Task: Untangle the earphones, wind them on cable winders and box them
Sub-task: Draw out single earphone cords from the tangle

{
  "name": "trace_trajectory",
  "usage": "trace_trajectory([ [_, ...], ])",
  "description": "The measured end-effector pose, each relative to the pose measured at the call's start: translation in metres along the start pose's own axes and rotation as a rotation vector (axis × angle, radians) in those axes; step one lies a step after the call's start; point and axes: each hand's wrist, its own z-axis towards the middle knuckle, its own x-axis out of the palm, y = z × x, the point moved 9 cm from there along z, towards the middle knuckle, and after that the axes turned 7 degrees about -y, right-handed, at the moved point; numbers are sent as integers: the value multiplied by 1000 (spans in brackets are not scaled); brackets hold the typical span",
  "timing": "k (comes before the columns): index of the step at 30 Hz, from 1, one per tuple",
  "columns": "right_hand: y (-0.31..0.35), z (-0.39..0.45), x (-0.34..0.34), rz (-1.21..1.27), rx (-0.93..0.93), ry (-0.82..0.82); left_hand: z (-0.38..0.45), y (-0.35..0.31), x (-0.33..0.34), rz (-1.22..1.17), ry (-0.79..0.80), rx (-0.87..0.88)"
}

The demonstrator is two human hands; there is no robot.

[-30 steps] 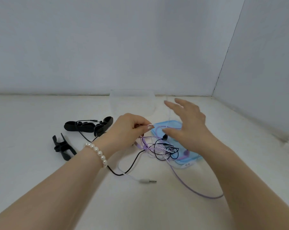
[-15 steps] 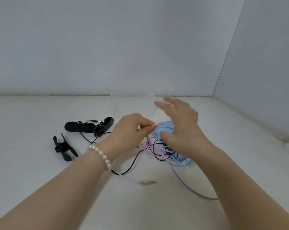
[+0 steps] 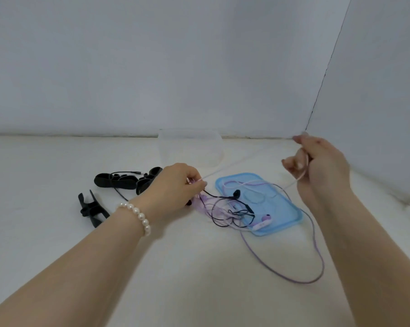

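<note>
Head camera showed the left hand (image 3: 175,185) pinching a pale cable (image 3: 237,165) beside the tangled earphones (image 3: 232,208) on the blue lid (image 3: 286,208). Off to the right, the raised right hand (image 3: 321,166) gripped the same cable, fingers curled round it.

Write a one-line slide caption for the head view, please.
Both hands, left hand and right hand, pull a pale cable from tangled earphones.
</note>
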Motion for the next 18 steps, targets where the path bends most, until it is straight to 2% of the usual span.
trace_trajectory([
  [3,-18,9,-20,175,175,-151,0,6,-4,-18,-19,-50],
  [5,-20,13,-31,252,213,-229,1,8,-5,28,-27,-65],
  [7,-18,17,-39,281,220,-259,3,16,-8,59,-46,-111],
  [9,-18,19,-36,237,238,-222,5,28,-12,95,-85,-166],
  [11,-21,18,-26,29,252,-112,7,35,-17,97,-125,-210],
  [12,-23,18,-22,-136,235,-60,9,37,-18,14,-148,-239],
  [15,-13,19,-20,-632,-19,-29,10,45,-27,-444,-271,-407],
  [16,-8,19,-20,-754,-117,-42,9,50,-29,-549,-308,-462],
  [18,-5,18,-22,-927,-197,-62,7,58,-31,-692,-356,-549],
])
